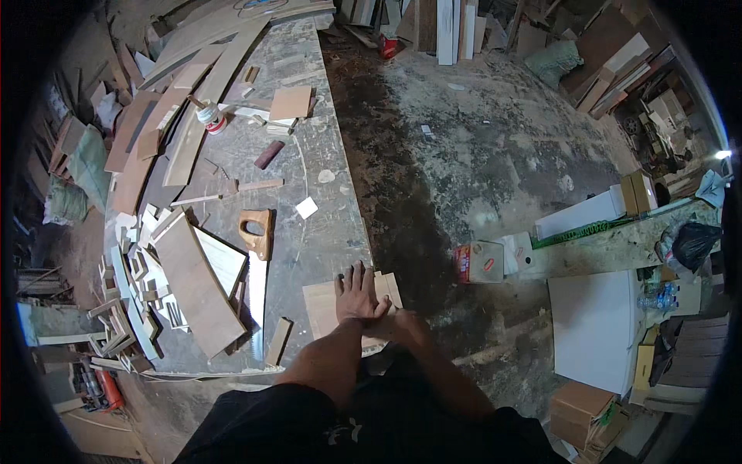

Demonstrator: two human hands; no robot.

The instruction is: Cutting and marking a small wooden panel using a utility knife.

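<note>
Handsaw (258,272) on the tabletop (309,247) — offcuts (139,267) to its left, board (320,305) to its right

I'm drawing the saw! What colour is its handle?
The saw handle is brown; it shows best in the head view.

Plain black garment (390,441), small pale emblem (355,427) on its front, bare forearms (328,359), bare fingers (358,277)

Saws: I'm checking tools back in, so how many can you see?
1. The saw lies on the table, to the left of the left hand, its wooden handle toward the far end. Others may be hidden among the wood scraps.
</note>
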